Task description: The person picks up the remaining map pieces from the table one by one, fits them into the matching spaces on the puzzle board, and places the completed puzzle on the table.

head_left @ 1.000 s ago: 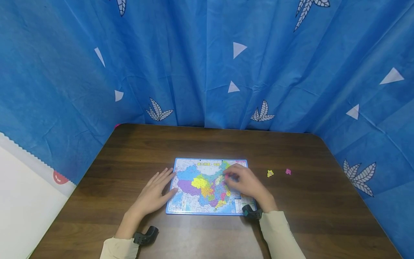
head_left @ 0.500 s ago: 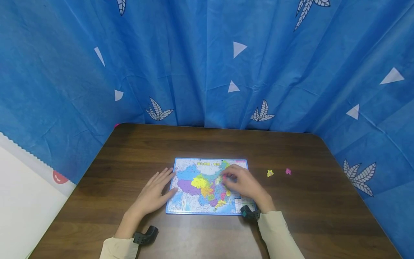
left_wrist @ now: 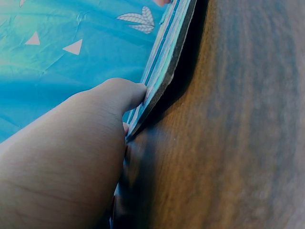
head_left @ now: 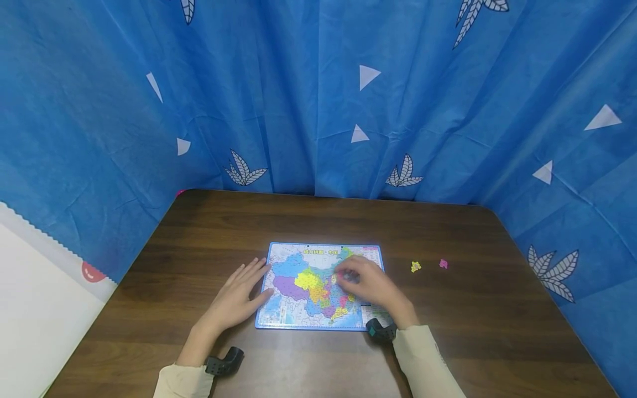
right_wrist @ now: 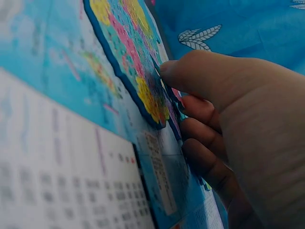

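Note:
A map puzzle board (head_left: 298, 315) with a blue rim lies on the table, its coloured map pieces in place over much of it. My left hand (head_left: 238, 298) rests at the board's left edge with fingers spread; in the left wrist view its thumb (left_wrist: 131, 93) touches the board's edge. Over the right part of the map, my right hand (head_left: 368, 282) has thumb and fingers brought together, pinching a small pink puzzle piece (head_left: 340, 273). That piece is mostly hidden by the fingers. In the right wrist view the thumb (right_wrist: 183, 71) is close to the map's surface.
Two loose puzzle pieces lie right of the board: a yellow piece (head_left: 415, 267) and a pink piece (head_left: 443, 263). The dark wooden table (head_left: 239, 215) backs onto a blue curtain (head_left: 298, 110). Each wrist wears a black camera mount.
My right hand has shifted slightly left across the map, still pinching the pink piece. The left hand has stayed put.

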A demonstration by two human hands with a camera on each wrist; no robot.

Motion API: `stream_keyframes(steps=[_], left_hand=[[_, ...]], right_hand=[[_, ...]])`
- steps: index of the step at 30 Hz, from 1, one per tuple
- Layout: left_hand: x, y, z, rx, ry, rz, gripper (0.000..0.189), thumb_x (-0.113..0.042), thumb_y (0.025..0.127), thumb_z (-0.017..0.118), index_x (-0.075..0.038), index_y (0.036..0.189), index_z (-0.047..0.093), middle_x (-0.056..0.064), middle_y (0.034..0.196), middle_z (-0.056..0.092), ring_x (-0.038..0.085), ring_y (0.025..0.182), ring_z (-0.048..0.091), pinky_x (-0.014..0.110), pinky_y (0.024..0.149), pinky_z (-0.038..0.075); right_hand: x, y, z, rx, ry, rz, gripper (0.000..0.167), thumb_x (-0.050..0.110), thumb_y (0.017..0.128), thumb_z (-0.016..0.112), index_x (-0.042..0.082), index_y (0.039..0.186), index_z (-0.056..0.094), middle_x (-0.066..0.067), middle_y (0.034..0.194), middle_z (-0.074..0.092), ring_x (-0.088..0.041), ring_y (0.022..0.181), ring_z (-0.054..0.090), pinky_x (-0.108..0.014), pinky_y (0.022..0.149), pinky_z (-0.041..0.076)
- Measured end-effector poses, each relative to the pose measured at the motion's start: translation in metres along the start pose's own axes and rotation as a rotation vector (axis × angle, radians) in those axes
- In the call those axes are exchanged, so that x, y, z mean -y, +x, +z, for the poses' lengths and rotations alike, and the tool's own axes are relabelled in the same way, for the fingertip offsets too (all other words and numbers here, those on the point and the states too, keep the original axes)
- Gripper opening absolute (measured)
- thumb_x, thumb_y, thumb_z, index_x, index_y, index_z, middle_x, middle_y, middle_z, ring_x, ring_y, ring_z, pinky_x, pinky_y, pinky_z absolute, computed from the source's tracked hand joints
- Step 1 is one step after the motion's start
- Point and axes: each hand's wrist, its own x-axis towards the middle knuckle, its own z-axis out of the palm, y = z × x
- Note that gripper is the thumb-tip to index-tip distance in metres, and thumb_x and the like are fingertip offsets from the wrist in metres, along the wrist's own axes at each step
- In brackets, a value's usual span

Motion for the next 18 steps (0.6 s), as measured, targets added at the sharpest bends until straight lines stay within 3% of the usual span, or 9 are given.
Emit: stream_keyframes(steps=[6,18], left_hand=[[0.0004,-0.0006,0.0002,-0.005,-0.001,0.001,0.068,-0.043,0.097,0.066,-0.009,0.154,0.049,0.014,0.163,0.041,0.037,0.154,0.031,0.059,0.126,0.020],[-0.0008,-0.0006,0.0001,0.002,-0.001,0.000,0.067,-0.044,0.098,0.065,-0.010,0.154,0.049,0.013,0.164,0.040,0.036,0.155,0.030,0.059,0.126,0.021]], right_hand=[[0.0018,0.0002,0.0020,-0.008,-0.006,-0.037,0.024,0.027,0.092,0.080,0.022,0.116,0.077,0.012,0.113,0.072,-0.005,0.098,0.063,-0.030,0.089,0.059],[0.0028,0.0017,0.0058,-0.030,-0.014,0.000,0.027,0.030,0.089,0.083,0.026,0.115,0.078,0.016,0.109,0.072,-0.004,0.095,0.062,-0.028,0.089,0.059]])
